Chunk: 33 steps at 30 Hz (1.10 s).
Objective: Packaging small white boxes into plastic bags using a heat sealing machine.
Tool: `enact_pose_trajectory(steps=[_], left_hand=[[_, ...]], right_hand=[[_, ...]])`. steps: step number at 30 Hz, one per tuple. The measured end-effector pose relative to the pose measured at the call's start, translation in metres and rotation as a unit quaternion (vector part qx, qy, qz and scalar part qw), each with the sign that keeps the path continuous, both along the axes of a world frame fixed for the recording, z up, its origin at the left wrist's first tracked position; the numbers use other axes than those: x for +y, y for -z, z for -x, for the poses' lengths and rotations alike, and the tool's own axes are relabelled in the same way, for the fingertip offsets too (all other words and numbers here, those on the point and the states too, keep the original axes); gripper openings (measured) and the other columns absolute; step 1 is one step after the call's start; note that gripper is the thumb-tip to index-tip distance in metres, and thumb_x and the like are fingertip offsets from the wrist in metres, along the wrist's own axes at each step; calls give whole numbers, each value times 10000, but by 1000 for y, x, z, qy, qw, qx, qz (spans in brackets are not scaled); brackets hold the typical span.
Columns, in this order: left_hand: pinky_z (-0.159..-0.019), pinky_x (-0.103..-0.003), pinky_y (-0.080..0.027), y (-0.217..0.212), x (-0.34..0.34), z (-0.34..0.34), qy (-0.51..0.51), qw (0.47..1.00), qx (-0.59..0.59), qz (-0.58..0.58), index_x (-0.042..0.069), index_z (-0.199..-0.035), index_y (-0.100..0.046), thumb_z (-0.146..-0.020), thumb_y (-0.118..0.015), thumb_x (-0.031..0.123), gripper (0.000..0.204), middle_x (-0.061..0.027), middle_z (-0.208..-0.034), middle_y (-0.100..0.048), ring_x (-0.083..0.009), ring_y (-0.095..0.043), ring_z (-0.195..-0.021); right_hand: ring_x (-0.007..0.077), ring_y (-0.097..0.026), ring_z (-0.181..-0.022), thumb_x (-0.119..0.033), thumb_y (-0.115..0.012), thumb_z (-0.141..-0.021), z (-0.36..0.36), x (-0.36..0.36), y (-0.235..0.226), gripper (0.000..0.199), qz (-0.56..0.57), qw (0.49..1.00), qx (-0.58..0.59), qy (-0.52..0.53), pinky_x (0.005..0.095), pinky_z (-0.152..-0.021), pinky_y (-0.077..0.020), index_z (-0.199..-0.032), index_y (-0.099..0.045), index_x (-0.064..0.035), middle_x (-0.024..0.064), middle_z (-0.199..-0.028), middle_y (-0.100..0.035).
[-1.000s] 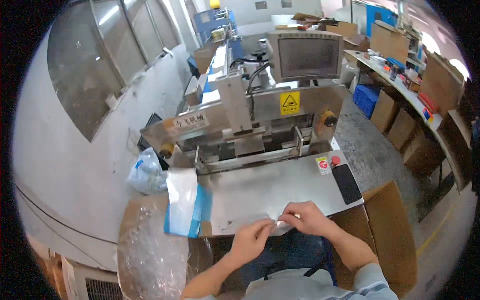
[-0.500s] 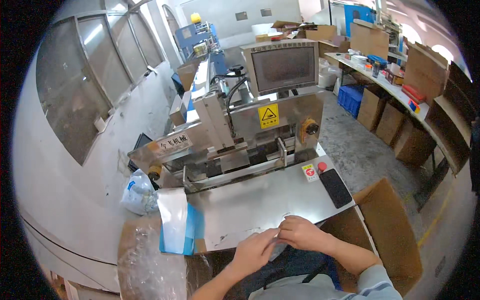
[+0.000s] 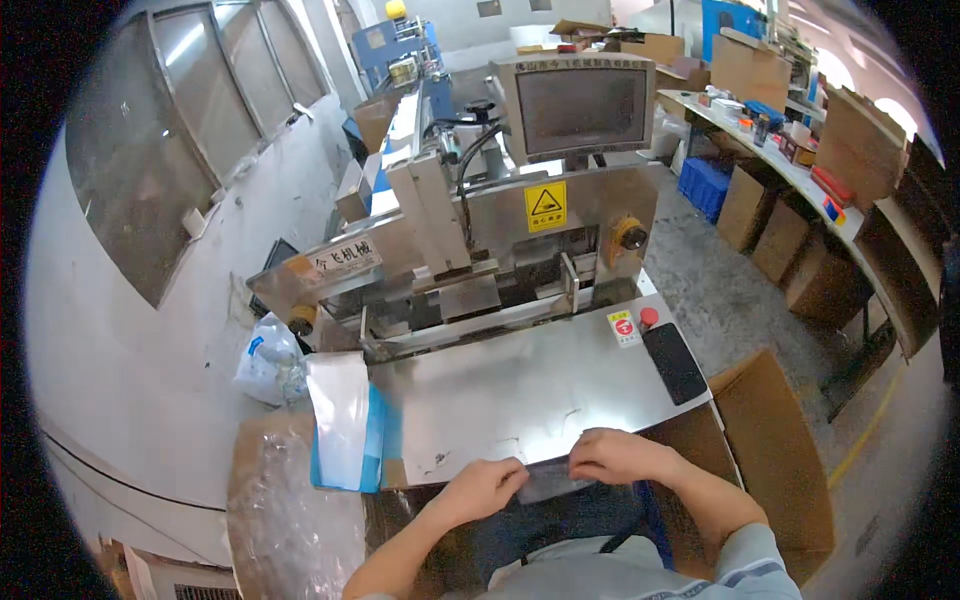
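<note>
Both grips pinching a clear pouch [image 3: 548,480] at lower centre, left hand [image 3: 483,490], right hand [image 3: 618,457], steel worktop [image 3: 520,395] edge.

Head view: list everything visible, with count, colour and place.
Clear plastic pouch: one, transparent, table's near edge, between both hands.
Pouch stack: one, clear and blue, table's left end.
Steel table: one, silver, centre.
Packing machine: one, steel, behind table.
Screen: one, dark, atop machine.
Phone: one, black, table's right.
Red button: one, beside phone.
Cardboard box: one, brown, right.
Left hand: on pouch.
Right hand: on pouch.
</note>
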<state>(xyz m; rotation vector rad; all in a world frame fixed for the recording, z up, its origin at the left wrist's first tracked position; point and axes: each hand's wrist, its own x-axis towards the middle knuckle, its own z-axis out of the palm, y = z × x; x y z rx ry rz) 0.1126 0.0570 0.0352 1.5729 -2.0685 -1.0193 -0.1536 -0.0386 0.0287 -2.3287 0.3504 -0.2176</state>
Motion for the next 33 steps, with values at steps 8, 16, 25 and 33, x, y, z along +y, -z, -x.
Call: enact_pose_trajectory(steps=[8,16,25,33], left_hand=[[-757,-425,-517,-26,4,-28,37,998,28,-42,37,-950,-619,-982,-574,226,197,-183,-914,-664,-371,-661,-845],[-841,-346,-519,32,-132,-131,-58,991,-24,-118,38,-1113,-693,-945,-663,363,366,-73,-1114,-708,-155,-636,-1011],[-610,-243,-411,20,-267,-183,-171,950,199,-168,118,-1015,-728,-850,-746,375,306,27,-899,-697,-58,-558,-742],[-880,-412,-524,29,-273,-153,-228,971,-18,76,3,-1082,-688,-808,-777,245,376,-150,-1043,-704,-268,-658,-986]], right_hand=[[324,-611,-866,-235,-647,-910,-2,-22,6,201,-42,998,-33,-37,408,-832,-483,-846,-693,-50,116,-859,-666],[326,-668,-827,-227,-705,-863,-78,-139,32,186,-51,977,-128,164,407,-784,-520,-898,-732,-46,136,-882,-718],[388,-673,-814,-240,-610,-899,-152,-266,41,249,39,973,-7,229,454,-765,-528,-957,-727,-28,216,-885,-699],[404,-573,-1161,-238,-646,-886,-190,-216,28,365,253,940,9,229,462,-985,-465,-1164,-629,-2,215,-1212,-633]])
